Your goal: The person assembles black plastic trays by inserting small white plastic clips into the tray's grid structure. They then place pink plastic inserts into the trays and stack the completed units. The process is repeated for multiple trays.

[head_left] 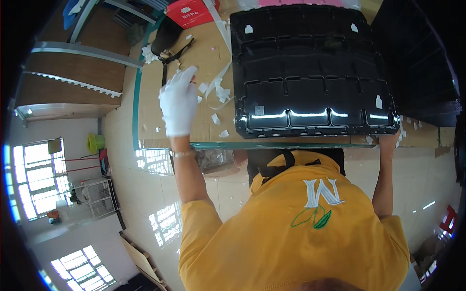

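A large black plastic tray (310, 87) with moulded compartments lies on the cardboard-covered table (150, 116). White labels (249, 29) are stuck on it. My left hand (177, 106), in a white glove, is over the cardboard left of the tray and apart from it. Its fingers are curled together; what they hold, if anything, is too small to make out. My right hand (388, 139) is bare and grips the tray's near right corner, with its fingers mostly hidden by the tray. Scraps of white paper (216, 119) and a pale strip (209, 97) lie between my left hand and the tray.
A red box (191, 13) stands at the back left, near a dark rounded object (166, 36) and a black strap (179, 52). More black trays (417, 63) stand at the right. A metal-framed rack (87, 48) is beyond the table's left edge.
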